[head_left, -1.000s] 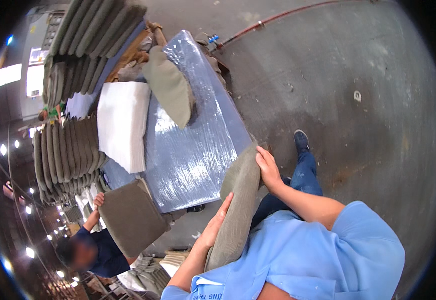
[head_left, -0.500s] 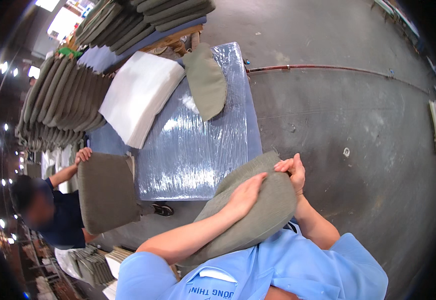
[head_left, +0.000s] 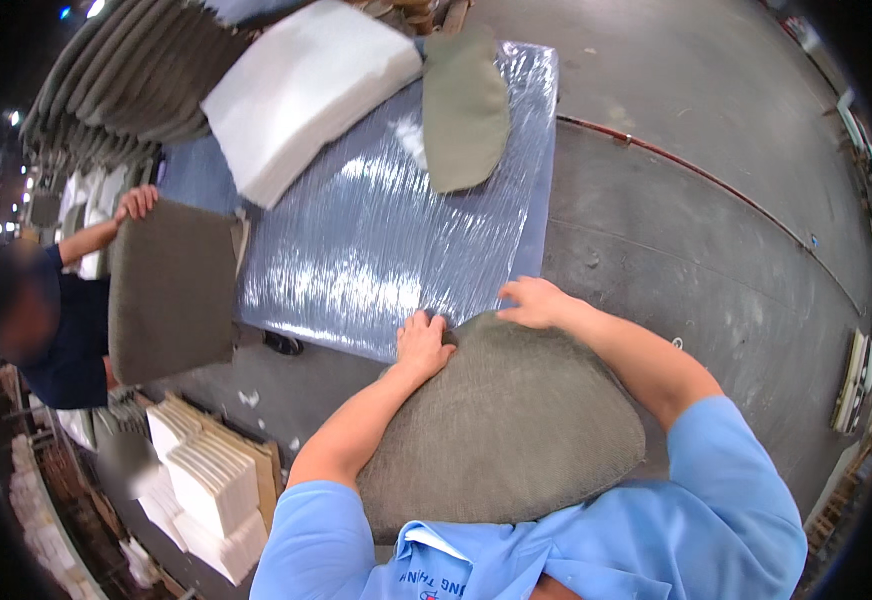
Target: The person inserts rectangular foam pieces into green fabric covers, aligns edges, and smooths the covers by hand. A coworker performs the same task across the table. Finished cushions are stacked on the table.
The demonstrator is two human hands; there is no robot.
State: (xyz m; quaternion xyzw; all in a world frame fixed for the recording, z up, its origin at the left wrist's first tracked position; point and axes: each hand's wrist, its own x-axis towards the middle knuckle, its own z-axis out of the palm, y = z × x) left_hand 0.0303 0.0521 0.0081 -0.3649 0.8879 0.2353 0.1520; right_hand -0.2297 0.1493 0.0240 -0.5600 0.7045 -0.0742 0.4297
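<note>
A grey-green padded seat cushion (head_left: 516,430), broad with rounded corners, leans against my front, its fabric face up. My left hand (head_left: 423,345) is closed on its far left edge, thumb on the fabric and fingers over the rim. My right hand (head_left: 534,302) is at the far edge just to the right, with fingers bent and thumb at the rim. What lies under the fingertips is hidden. Beyond my hands stands a film-wrapped blue table (head_left: 336,270). A flat green fabric piece (head_left: 466,110) lies on its far right part.
A stack of white padding sheets (head_left: 306,90) rests on the table beside piled green cushions (head_left: 136,70). At the left, a co-worker (head_left: 66,310) holds an upright green cushion (head_left: 174,290). White foam blocks (head_left: 211,485) stand low at left. A reddish-brown pipe (head_left: 676,160) crosses the grey floor.
The cushion has turned from a slanted, edge-on pose to face up broadly. My left hand has moved from its surface to the far edge; my right hand has shifted left along the rim.
</note>
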